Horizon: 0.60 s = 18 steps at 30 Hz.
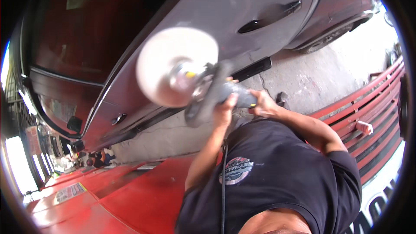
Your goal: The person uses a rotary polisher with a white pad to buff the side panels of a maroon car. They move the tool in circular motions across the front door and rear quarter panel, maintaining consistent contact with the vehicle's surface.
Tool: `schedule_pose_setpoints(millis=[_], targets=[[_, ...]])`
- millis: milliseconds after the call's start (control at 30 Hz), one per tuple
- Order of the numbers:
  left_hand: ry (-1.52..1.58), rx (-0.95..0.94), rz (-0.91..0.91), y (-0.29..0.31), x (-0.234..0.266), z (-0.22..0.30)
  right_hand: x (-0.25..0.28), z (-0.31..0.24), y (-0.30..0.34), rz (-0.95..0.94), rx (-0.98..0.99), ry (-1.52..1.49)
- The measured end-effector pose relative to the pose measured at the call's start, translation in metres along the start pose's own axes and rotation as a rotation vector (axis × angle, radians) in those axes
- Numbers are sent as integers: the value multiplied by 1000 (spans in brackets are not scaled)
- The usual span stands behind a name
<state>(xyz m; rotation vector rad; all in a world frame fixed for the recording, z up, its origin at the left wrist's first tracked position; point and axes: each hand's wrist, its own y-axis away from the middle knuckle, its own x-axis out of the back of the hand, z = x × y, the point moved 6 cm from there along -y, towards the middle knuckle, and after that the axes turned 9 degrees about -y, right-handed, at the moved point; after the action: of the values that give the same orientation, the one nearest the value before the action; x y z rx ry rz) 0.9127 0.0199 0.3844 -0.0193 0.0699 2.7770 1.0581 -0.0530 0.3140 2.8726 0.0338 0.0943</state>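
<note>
I hold a corded power polisher (242, 96) up against the side of a grey car (225, 11). Its round white polishing pad (158, 52) faces the car's door panel, just below the window line, and motion smears it. Whether the pad presses on the paint, I cannot tell. My left hand (225, 106) is closed around the grey body of the polisher, behind its blurred dark handle (208, 91). At the rear end of the tool, my right hand (265, 104) is wrapped round the housing. A black cord (223, 182) hangs down over my dark shirt.
A black door handle (271, 16) sits on the panel at upper right, with a wheel (327, 39) beyond it. Red slatted metal (359, 117) stands on the right, and a red surface (147, 195) at lower left. Another person (100, 159) is low down at far left.
</note>
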Motion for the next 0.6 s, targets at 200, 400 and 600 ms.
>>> schedule_pose_setpoints(millis=[200,400,600], targets=[[192,-114,271,17,88,-45,-62,13,-52,-178,132,256],[-181,165,-117,7,19,-127,-1,94,-35,21,8,149],[-545,-457,-16,6,-3,-196,31,230,-43,117,123,-195]])
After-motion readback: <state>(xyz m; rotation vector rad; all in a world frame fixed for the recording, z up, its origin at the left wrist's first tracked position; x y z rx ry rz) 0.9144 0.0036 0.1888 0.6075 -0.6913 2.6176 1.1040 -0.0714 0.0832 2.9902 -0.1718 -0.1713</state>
